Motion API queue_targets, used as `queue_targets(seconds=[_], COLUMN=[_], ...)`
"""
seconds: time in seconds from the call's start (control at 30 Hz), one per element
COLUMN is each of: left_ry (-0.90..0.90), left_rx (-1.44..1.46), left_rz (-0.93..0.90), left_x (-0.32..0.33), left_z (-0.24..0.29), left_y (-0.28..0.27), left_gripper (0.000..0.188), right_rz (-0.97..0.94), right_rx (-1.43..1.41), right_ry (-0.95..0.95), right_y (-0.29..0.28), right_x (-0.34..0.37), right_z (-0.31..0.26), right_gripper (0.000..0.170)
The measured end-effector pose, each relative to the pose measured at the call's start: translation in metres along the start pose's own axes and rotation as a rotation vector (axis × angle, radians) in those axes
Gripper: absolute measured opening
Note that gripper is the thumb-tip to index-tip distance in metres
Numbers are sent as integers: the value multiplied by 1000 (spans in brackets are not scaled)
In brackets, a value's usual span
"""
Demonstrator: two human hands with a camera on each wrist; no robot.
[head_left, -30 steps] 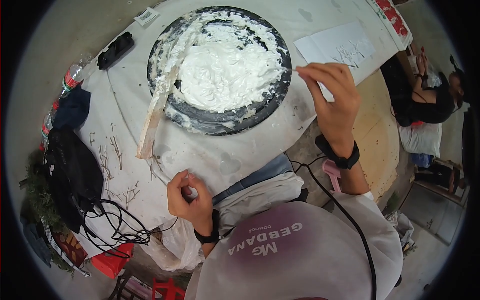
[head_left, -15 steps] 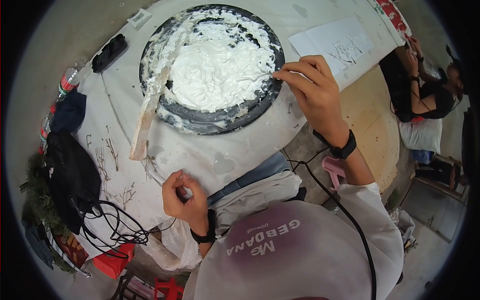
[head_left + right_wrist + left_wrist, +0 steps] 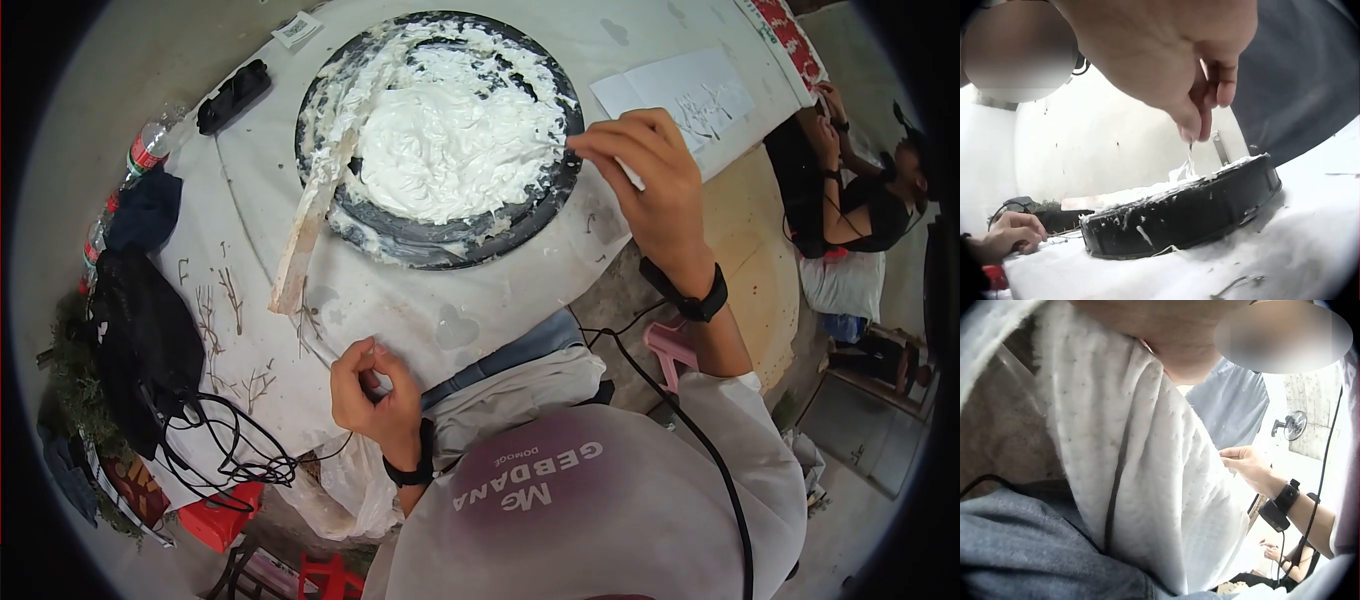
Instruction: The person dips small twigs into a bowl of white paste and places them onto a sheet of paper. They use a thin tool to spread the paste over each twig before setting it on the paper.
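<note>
A round black pan point(image 3: 545, 215) holds thick white paste point(image 3: 440, 150), smeared up to its rim. Across its left side leans a paste-coated wooden strip point(image 3: 297, 255). My right hand point(image 3: 655, 190) is at the pan's right rim, thumb and index finger pinching a thin stem. In the right wrist view the stem, coated white, hangs from the fingertips of the right hand point(image 3: 1191, 94) into the paste at the pan's rim point(image 3: 1179, 219). My left hand point(image 3: 380, 400) rests at the cloth's near edge with loosely curled fingers, holding nothing visible.
Small bare twigs point(image 3: 230, 300) lie on the left of the white cloth, near a black bag point(image 3: 150, 330) and cables. White-coated twigs lie on a paper sheet point(image 3: 640, 85) at upper right. A black case point(image 3: 233, 97) and bottles point(image 3: 148, 147) are at upper left. Another person sits at right.
My right hand moved in from right of the pan to its rim, bringing the pinched stem to the paste. The left hand has stayed about where it was; the view shifted slightly.
</note>
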State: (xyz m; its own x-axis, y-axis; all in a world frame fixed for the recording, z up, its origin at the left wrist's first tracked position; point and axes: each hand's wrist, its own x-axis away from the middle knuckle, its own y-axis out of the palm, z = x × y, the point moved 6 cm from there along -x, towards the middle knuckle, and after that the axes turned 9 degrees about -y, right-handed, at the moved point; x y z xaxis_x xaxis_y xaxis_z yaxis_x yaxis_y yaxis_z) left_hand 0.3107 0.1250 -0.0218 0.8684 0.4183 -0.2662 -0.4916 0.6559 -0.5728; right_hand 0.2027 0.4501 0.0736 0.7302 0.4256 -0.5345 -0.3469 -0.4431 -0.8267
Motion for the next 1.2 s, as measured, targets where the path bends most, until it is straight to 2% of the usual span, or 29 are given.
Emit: queue_targets(seconds=[0.1, 0.13, 0.23, 0.27, 0.37, 0.4, 0.5, 0.53, 0.63, 0.8, 1.2], left_ry=[5, 2, 1, 1, 1, 0, -3, -7, -13, -4, 0], left_rx=[5, 6, 13, 13, 11, 9, 2, 5, 14, 7, 12], left_rz=[-8, -7, -1, -7, -25, -17, -5, -5, 0, -3, -6], left_x=[0, 0, 0, 1, 1, 0, 1, 1, 1, 1, 1], left_z=[0, 0, 0, -1, -2, -1, 0, -1, -2, -2, 1], left_y=[1, 1, 0, 0, 0, 0, 1, 1, 1, 0, -1], left_gripper=[16, 16, 17, 16, 15, 16, 17, 17, 17, 16, 17], right_rz=[202, 201, 337, 338, 313, 311, 174, 173, 118, 101, 279], right_rx=[-61, -59, -306, -304, -440, -441, -134, -132, 2, -51, -299], right_ry=[234, 236, 521, 522, 700, 702, 560, 562, 393, 412, 570], right_y=[-4, -2, 8, 10, 25, 26, 19, 19, 17, 16, 4], right_x=[-1, -2, 10, 12, 27, 27, 24, 26, 20, 21, 7], right_z=[7, 6, 21, 21, 27, 25, 12, 12, 4, 2, 9], right_gripper=[13, 13, 17, 17, 18, 18, 17, 17, 14, 13, 15])
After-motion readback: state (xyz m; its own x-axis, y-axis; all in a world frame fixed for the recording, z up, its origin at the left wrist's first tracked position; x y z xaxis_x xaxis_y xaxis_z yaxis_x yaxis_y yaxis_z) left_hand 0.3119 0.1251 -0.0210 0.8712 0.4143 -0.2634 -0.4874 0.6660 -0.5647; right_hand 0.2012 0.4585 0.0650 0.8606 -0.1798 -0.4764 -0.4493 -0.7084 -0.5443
